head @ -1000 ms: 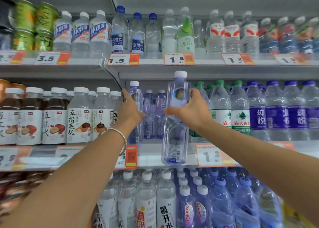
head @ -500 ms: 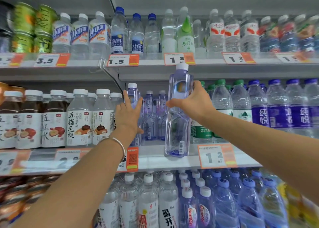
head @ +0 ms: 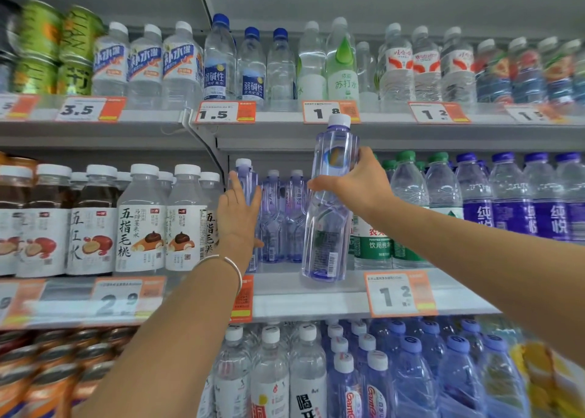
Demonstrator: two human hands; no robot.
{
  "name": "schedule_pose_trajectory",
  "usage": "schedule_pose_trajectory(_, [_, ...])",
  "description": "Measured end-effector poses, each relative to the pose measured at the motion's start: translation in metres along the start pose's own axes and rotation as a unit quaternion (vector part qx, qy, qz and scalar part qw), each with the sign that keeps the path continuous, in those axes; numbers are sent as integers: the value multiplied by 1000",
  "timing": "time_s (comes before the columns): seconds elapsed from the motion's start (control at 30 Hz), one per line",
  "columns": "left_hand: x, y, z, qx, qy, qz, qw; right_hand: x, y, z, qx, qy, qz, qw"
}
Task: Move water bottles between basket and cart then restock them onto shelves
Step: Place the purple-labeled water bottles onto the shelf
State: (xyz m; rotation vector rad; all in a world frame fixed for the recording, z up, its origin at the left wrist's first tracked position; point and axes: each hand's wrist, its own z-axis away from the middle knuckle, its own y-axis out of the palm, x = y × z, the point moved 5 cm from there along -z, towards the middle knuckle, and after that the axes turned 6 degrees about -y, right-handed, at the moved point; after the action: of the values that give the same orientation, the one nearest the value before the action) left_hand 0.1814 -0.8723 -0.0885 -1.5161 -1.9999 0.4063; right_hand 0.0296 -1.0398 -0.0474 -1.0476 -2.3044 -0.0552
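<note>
as right hand (head: pixel 357 187) grips bottle (head: pixel 330 152), clear water (head: pixel 319 256) inside

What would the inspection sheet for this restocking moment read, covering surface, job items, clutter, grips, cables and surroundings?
Surface: middle shelf, white, bare along its front.
Job's things: held bottle, nearly upright, base at the shelf front; matching bottles stand behind.
Clutter: nothing seen.
Grips: right hand wraps the held bottle's upper half; left hand, fingers straight, touches the front-row bottle.
Cables: thin wire-like loop under the top shelf.
Surroundings: green-capped bottles right, white-capped drink bottles left, price tags.
</note>
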Motion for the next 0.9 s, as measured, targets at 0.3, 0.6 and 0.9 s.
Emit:
schedule_pose_trajectory(0.3, [10, 2, 29, 12, 44, 315, 948, 8, 12, -7, -56, -64, -29, 996])
schedule_pose_trajectory(0.6, [6, 43, 52, 166, 32, 442, 881, -37, 120, -30, 72, 14, 28, 997])
schedule_pose_trajectory(0.9, [2, 53, 53, 184, 27, 456, 870, -83, 170, -49, 93, 78, -7, 993])
